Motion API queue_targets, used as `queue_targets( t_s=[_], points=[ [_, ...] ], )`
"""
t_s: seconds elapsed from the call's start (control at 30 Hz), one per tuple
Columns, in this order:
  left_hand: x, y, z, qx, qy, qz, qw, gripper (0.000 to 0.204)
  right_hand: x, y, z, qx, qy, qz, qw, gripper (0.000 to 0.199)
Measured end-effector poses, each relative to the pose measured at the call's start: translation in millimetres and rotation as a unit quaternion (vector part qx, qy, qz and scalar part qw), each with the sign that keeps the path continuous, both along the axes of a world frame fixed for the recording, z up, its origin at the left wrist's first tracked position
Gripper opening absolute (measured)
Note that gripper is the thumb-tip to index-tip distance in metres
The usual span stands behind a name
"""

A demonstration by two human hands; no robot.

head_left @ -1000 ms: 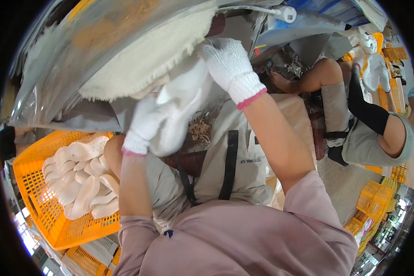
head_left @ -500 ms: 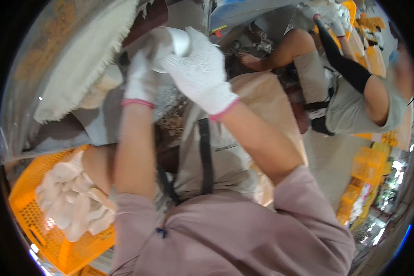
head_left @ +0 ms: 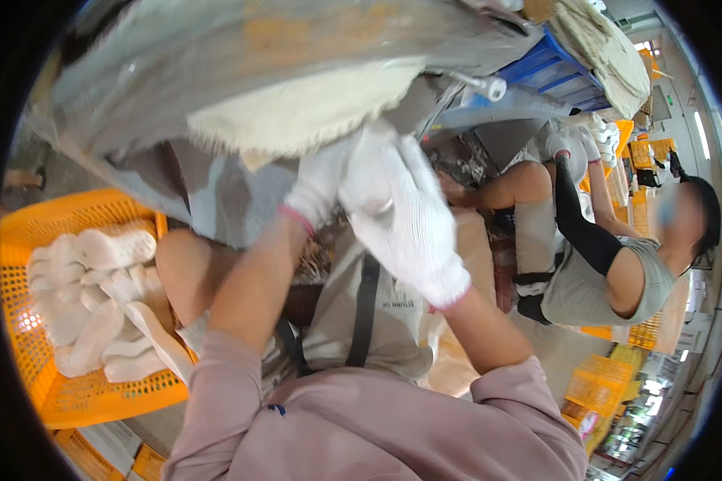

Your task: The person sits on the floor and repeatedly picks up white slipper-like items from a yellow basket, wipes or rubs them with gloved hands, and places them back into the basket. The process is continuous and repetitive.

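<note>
Both my hands wear white knit gloves with pink cuffs, and they meet in front of me at the upper middle. My left hand point(head_left: 319, 186) closes round the left side of a white shoe sole point(head_left: 369, 188). From the right, my right hand point(head_left: 413, 232) grips the same piece with its fingers curled over it. The gloves hide most of the sole, and motion blurs it. Just beyond the hands hangs an off-white cloth point(head_left: 297, 120) with a frayed edge. An orange basket point(head_left: 96, 405) to my left holds several white soles point(head_left: 100, 325).
A large grey machine hood point(head_left: 281, 48) arches across the far side. Beyond it stands a blue crate point(head_left: 557, 72). On the right a co-worker point(head_left: 606, 276) sits with gloved hands near white pieces. Yellow-orange crates point(head_left: 598, 385) are stacked at the lower right.
The view has swung, so the cloth, hood and basket appear shifted and more of the room shows. My hands stay together on the sole, now lower and further right in the picture.
</note>
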State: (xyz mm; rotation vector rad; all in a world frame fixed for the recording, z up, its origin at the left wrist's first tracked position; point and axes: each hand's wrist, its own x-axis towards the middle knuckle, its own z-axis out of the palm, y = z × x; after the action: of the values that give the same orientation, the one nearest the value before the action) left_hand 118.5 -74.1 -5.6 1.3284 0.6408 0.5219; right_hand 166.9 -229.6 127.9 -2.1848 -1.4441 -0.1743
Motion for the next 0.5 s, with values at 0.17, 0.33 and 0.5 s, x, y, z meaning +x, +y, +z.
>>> queue_targets(
  t_s=[0.17, 0.33, 0.5],
  points=[
    [-37.4, -18.7, 18.2, -0.272, -0.082, -0.081, 0.955, 0.049, 2.0, -29.2, -5.6, -0.211, -0.242, 0.089, 0.943, 0.057],
    [-88.3, -28.3, 43.7, -0.525, -0.267, 0.008, 0.808, 0.076, -73.5, -24.3, -14.7, -0.061, -0.075, 0.198, 0.975, 0.045],
    [-76.7, 11.0, 20.4, -0.396, -0.287, 0.149, 0.860, 0.054, -75.9, 46.6, -23.9, -0.048, 0.011, 0.072, 0.996, 0.030]
  ],
)
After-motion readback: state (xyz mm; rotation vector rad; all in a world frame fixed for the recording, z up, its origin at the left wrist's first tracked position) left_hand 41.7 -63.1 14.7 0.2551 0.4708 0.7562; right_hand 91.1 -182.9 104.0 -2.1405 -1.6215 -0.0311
